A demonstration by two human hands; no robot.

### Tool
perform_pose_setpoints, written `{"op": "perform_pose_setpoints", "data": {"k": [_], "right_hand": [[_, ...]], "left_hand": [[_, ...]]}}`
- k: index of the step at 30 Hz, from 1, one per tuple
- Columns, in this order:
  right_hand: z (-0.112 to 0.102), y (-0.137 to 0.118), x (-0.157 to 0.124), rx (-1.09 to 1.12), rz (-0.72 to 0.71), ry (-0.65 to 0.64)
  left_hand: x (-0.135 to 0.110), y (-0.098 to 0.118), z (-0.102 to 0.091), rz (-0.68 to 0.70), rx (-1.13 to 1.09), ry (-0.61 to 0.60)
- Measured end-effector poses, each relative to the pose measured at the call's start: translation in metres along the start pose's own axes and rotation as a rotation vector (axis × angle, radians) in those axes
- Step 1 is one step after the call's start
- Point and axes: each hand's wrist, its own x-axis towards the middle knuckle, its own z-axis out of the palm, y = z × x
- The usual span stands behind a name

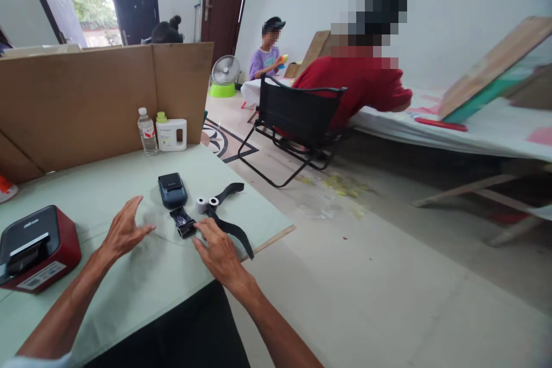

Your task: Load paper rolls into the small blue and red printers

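Note:
My left hand (125, 229) hovers over the pale green table, thumb and fingers spread, with nothing in it. My right hand (219, 250) is open beside a small black shiny bundle (183, 223); its fingertips are at the bundle's right edge, and whether they touch it I cannot tell. Just behind the bundle lies a small dark blue handheld device (172, 190), which looks like a portable label printer. To its right are two small white paper rolls (201, 204). A black strap (235, 231) runs past them towards the table's right edge.
A red and black box-shaped machine (41, 250) stands at the left. A cardboard screen (95, 103) closes the table's back, with a water bottle (147, 131) and white jug (172, 134) before it. Beyond the right edge, a person in red (357, 83) sits on a black folding chair (297, 109).

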Motion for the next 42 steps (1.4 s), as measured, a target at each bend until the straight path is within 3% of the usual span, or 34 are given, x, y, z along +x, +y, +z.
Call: {"op": "perform_pose_setpoints", "data": {"k": [5, 9, 18, 24, 28, 33, 38, 42], "right_hand": [[0.005, -0.001, 0.004, -0.007, 0.014, 0.054], [0.006, -0.008, 0.013, 0.023, -0.013, 0.095], [0.022, -0.010, 0.045, 0.104, 0.049, -0.011], [0.034, 0.001, 0.050, 0.111, 0.095, -0.021], [0.033, 0.002, 0.059, 0.136, 0.079, -0.018], [0.021, -0.015, 0.068, 0.206, 0.009, -0.005], [0.026, -0.038, 0.063, 0.252, -0.017, -0.080], [0.046, -0.049, 0.056, 0.285, -0.018, -0.215]], "left_hand": [[0.072, -0.017, 0.033, -0.008, -0.129, -0.100], [0.100, -0.025, 0.046, 0.072, -0.143, -0.164], [0.121, -0.022, 0.059, 0.150, -0.173, -0.247], [0.122, -0.020, 0.064, 0.159, -0.172, -0.215], [0.123, -0.012, 0.055, 0.139, -0.162, -0.185], [0.101, -0.004, 0.019, 0.119, -0.138, -0.079], [0.033, -0.008, -0.015, 0.094, -0.123, 0.004], [-0.021, -0.021, -0.022, 0.041, -0.131, -0.022]]}}
